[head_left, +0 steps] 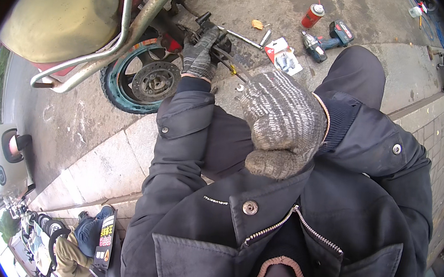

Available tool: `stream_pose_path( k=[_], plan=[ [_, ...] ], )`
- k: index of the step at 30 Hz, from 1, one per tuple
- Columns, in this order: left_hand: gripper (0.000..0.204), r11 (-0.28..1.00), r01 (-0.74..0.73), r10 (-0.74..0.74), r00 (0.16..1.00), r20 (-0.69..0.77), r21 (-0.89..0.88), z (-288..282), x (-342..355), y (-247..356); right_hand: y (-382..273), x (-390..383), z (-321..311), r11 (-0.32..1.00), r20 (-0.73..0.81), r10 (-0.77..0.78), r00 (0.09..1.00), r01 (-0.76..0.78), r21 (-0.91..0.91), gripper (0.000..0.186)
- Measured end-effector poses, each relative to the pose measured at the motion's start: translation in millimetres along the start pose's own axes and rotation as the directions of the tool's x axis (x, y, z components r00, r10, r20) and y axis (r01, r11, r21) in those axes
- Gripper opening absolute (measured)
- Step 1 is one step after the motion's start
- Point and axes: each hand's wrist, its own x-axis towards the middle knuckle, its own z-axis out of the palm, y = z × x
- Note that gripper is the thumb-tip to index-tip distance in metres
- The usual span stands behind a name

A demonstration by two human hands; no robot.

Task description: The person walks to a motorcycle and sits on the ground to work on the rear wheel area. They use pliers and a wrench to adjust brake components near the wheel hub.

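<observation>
My left hand (201, 54), in a grey knitted glove, is closed around a dark mechanical part (205, 20) beside the motorcycle's underside. My right hand (282, 124), in a striped grey glove, is a closed fist in front of my chest. A thin grey rod or hose (236, 68) runs from near the left hand to the right glove; what lies inside that fist is hidden. The open end of a small wrench (240, 87) shows beside the right glove. Left of my left hand, a wheel (112, 85) with a brake disc (155, 80) lies on the ground.
The motorcycle (62, 5) with its metal tube frame overhangs at upper left. Beyond my hands lie a ratchet handle (241, 38), a socket (266, 38), a blister pack (283, 55), a cordless impact wrench (329, 40) and a red spray can (313, 16). Parked vehicles line the left.
</observation>
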Motion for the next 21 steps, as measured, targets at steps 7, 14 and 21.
stream_pose_path(
  k=[7, 14, 21],
  plan=[
    [0.034, 0.999, 0.049, -0.048, 0.986, 0.162, -0.005, -15, 6, -6, 6, -10, -15, 0.999, -0.066, 0.032, 0.997, -0.031, 0.02, 0.036],
    [0.044, 0.994, 0.111, -0.112, 0.984, 0.139, 0.016, -22, 14, -7, 6, -11, -16, 0.999, -0.007, 0.017, 1.0, -0.017, -0.051, 0.033],
    [0.034, 0.993, 0.061, -0.07, 0.994, 0.089, 0.097, -20, 11, -10, 7, -16, -10, 0.999, -0.042, 0.011, 0.999, -0.013, -0.05, 0.03]
  ],
)
